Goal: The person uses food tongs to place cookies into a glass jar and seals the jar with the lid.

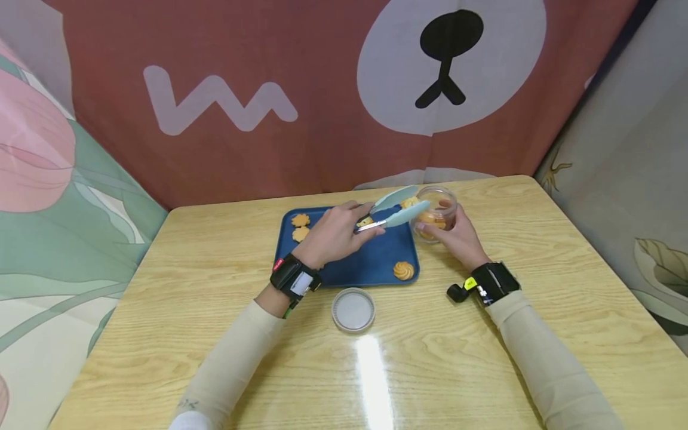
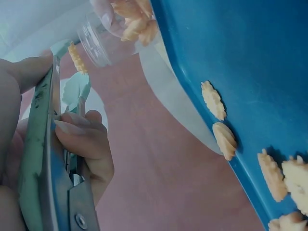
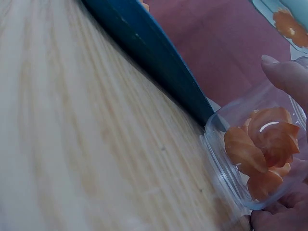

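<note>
My left hand (image 1: 335, 235) grips tongs (image 1: 378, 224) with pale green tips. Between those tips a flower-shaped cookie (image 1: 409, 202) is pinched, just left of the mouth of a clear jar (image 1: 436, 194). In the left wrist view the cookie (image 2: 77, 58) stands edge-on between the two tips, outside the jar (image 2: 94, 41). My right hand (image 1: 461, 239) holds the jar by its side, at the tray's right edge. Several cookies (image 3: 272, 139) show through the jar wall in the right wrist view.
A blue tray (image 1: 365, 263) carries more cookies, with a swirl cookie (image 1: 403, 270) in its front right corner and others along its left side. A round lid (image 1: 353, 310) lies on the wooden table (image 1: 215, 251) in front of the tray. Behind the table hangs a patterned cloth (image 1: 242, 161).
</note>
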`<action>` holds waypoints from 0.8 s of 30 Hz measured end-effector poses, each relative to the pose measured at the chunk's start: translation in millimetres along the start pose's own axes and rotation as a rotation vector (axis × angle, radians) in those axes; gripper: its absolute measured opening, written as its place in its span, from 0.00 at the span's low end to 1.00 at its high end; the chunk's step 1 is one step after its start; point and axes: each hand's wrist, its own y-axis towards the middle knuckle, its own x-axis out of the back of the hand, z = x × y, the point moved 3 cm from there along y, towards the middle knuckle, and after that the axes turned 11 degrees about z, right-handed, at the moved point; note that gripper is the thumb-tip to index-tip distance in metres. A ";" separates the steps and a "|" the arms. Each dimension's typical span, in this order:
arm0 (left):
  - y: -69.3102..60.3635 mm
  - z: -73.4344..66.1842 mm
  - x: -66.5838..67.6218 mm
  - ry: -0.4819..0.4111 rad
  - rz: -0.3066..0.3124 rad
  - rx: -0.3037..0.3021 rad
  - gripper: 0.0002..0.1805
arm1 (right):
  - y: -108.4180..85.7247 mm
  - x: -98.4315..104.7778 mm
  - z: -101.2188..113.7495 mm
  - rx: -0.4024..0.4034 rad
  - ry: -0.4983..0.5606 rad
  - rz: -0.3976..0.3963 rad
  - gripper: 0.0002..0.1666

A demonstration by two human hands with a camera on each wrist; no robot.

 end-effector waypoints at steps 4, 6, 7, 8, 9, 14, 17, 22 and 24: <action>3.0 -1.3 1.0 -0.007 0.005 -0.002 0.37 | -0.3 -0.3 1.6 0.003 -0.009 -0.005 0.59; 4.3 -2.0 1.5 -0.012 0.007 -0.005 0.37 | -1.1 -0.5 2.6 0.004 -0.012 -0.007 0.59; 5.0 -2.4 1.7 -0.012 0.009 -0.006 0.37 | -1.2 -0.5 2.7 0.006 -0.012 -0.007 0.59; 5.8 -2.6 2.0 -0.013 0.010 -0.008 0.37 | -1.0 -0.5 2.4 0.005 -0.012 -0.006 0.59; 6.7 -2.9 2.4 -0.015 0.011 -0.009 0.37 | -0.9 -0.7 2.0 0.005 -0.011 -0.006 0.59; 12.9 -3.8 3.8 -0.027 0.014 -0.018 0.37 | -0.8 -0.4 0.2 -0.003 -0.018 -0.007 0.59; 16.3 -5.0 5.1 -0.018 0.016 -0.017 0.38 | -1.6 -1.3 1.7 -0.001 -0.017 -0.011 0.59; 22.5 -9.3 9.9 0.026 0.010 -0.030 0.38 | -0.7 -3.0 3.1 0.009 -0.004 -0.021 0.58; 25.0 -11.3 11.5 0.043 0.007 -0.042 0.38 | -0.5 -3.2 3.0 0.014 0.000 -0.023 0.57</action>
